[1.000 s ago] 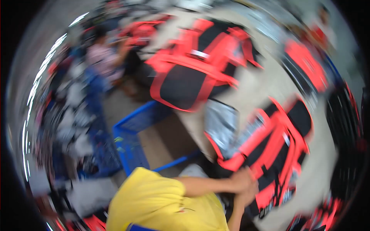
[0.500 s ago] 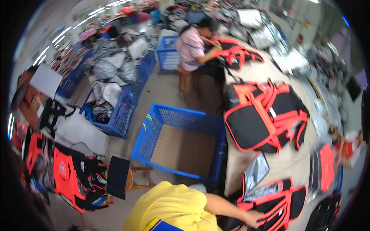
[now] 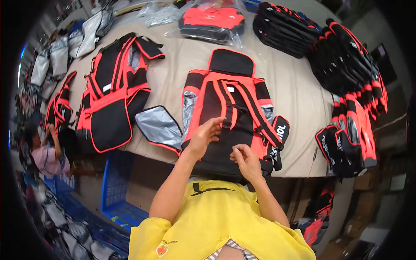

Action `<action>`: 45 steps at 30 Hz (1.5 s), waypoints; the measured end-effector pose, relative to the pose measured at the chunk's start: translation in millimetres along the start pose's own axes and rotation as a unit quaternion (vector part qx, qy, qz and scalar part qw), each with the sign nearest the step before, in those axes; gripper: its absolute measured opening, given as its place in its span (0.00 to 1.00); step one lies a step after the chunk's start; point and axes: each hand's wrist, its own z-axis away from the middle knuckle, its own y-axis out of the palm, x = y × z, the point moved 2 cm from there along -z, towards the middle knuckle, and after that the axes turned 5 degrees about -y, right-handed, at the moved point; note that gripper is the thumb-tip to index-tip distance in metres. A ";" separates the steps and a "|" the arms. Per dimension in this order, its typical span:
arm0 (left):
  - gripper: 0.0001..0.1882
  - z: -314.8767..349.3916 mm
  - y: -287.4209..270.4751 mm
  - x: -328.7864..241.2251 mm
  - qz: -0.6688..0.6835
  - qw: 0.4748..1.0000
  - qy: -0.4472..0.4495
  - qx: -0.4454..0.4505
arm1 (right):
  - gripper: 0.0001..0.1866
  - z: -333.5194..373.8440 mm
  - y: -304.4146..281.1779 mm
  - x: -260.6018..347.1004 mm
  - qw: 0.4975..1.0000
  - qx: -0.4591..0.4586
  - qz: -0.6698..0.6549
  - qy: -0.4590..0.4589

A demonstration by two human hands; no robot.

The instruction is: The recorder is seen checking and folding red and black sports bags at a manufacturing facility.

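Note:
A black and coral-red backpack (image 3: 213, 149) lies on the cloth-covered table in front of me, its shoulder straps (image 3: 249, 102) facing up. Silvery lining shows at its side pockets. My left hand (image 3: 205, 138) is over the backpack's middle, fingers stretched out and slightly bent, the tips beside a short strap end with a dark buckle (image 3: 226, 124). Whether they touch it I cannot tell. To its right, just above the black lower panel, my right hand (image 3: 247, 162) has its fingers curled in; anything inside them is hidden. A silver-lined flap (image 3: 160, 125) spreads out left of the backpack.
Another such backpack (image 3: 110, 93) lies on the table to the left, with a seated person (image 3: 47, 154) beyond it. A plastic-wrapped red and black pack (image 3: 212, 21) lies at the far side. Stacked black bags (image 3: 342, 60) fill the right. A blue crate (image 3: 117, 186) stands below the table's left edge.
My view has swung right, from the aisle and crates to the table. My left arm, earlier reaching over the backpack at the lower right, is now in the middle, with both hands in full view.

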 end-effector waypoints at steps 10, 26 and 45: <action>0.29 -3.2 39.2 2.1 -0.120 0.991 0.058 -0.019 | 0.23 -27.2 -0.7 24.4 0.997 0.058 -0.043 0.033; 0.19 -14.1 49.3 -15.7 -0.136 0.988 0.046 -0.061 | 0.22 -47.0 6.0 39.2 0.991 0.091 -0.097 0.021; 0.23 -8.6 -9.9 -143.2 -0.262 0.910 0.159 -0.278 | 0.43 -17.1 20.0 -95.4 0.853 0.158 0.431 -0.248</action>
